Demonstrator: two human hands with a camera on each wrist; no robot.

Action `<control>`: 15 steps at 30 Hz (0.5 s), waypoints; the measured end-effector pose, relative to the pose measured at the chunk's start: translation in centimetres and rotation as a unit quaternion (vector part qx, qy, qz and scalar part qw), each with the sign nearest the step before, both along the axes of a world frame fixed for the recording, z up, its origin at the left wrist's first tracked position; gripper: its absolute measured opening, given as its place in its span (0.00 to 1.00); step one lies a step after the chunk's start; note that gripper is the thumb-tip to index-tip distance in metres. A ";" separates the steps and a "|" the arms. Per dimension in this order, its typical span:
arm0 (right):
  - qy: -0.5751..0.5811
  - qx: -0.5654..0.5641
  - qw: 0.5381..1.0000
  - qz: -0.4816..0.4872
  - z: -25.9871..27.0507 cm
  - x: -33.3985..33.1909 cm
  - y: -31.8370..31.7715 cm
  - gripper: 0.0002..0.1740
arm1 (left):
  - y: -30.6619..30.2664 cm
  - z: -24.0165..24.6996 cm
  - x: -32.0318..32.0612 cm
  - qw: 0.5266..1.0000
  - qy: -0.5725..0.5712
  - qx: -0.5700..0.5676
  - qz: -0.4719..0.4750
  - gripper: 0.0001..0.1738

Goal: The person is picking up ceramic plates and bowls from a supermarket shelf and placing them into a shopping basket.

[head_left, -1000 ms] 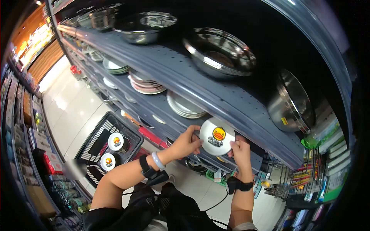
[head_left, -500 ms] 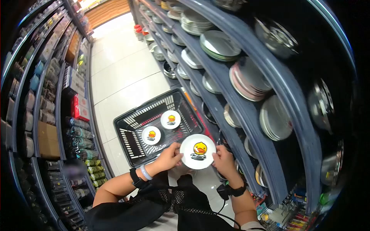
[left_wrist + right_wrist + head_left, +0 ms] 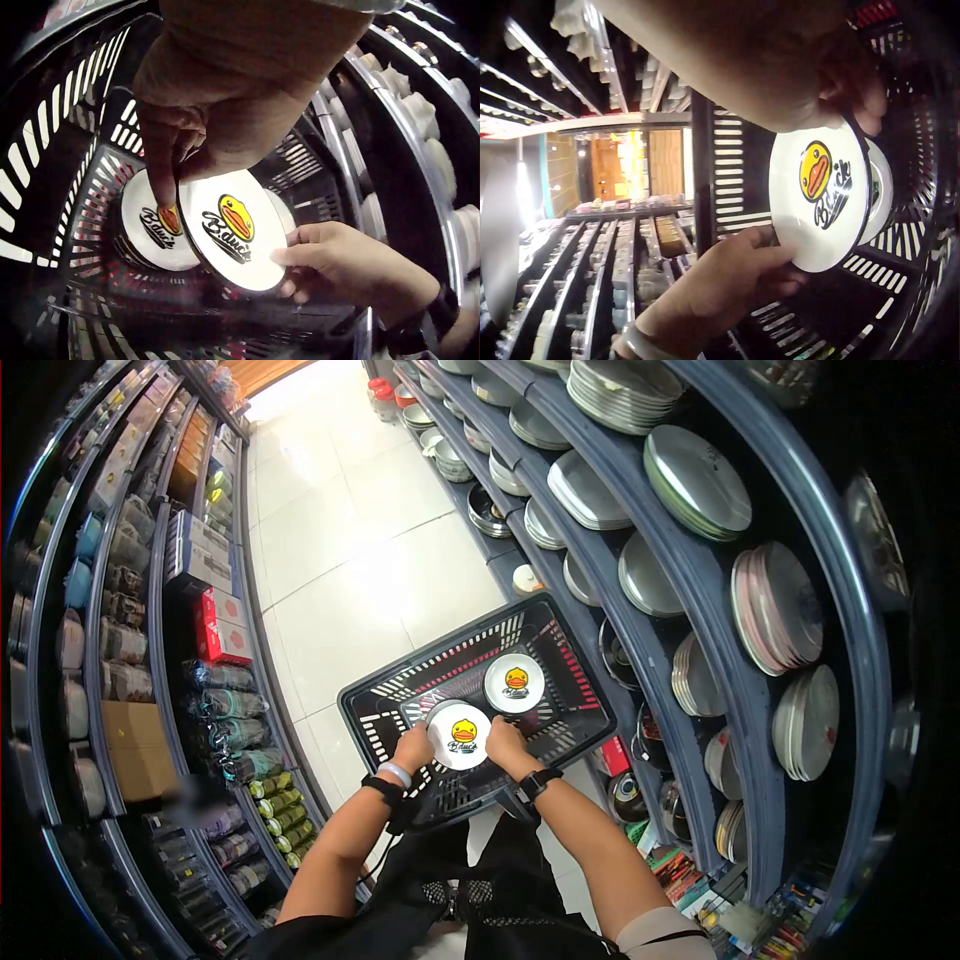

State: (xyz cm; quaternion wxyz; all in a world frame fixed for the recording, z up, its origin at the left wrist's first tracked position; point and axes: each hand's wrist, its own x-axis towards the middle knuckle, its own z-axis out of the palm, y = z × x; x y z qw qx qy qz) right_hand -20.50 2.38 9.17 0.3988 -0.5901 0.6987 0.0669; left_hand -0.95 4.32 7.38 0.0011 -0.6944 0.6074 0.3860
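Note:
Both hands grip a white plate with a yellow duck face and black lettering [image 3: 460, 737], one at each side. My left hand [image 3: 413, 745] pinches its left edge, and my right hand [image 3: 508, 743] has the right edge between thumb and fingers. The plate is over the black slotted basket [image 3: 365, 705], toward its near left part. In the left wrist view the held plate overlaps a stack of matching plates [image 3: 142, 206] inside the basket. Another duck plate [image 3: 515, 683] lies farther right in the basket, its face up.
To the right, shelves [image 3: 640, 510] carry stacks of plates, including green-edged plates [image 3: 697, 482] and pink-edged plates [image 3: 778, 608]. Left shelves hold bottles, a cardboard box [image 3: 137, 750] and a red box [image 3: 222, 627]. A tiled aisle floor [image 3: 350, 530] runs between them.
The held plate has come away from the right-hand shelf, moving left and down over the basket, with both hands keeping hold. The head view has turned from the shelf toward the basket and aisle.

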 end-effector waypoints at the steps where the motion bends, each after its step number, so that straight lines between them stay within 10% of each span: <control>1: 0.000 0.021 1.000 -0.018 -1.1 0.8 -0.3 0.13 | -0.3 -0.7 0.1 1.000 -0.016 0.018 0.006 0.20; 15: 0.041 0.054 0.995 -0.078 -5.1 3.1 -0.7 0.13 | -1.9 -5.2 0.2 0.994 -0.078 0.070 -0.024 0.25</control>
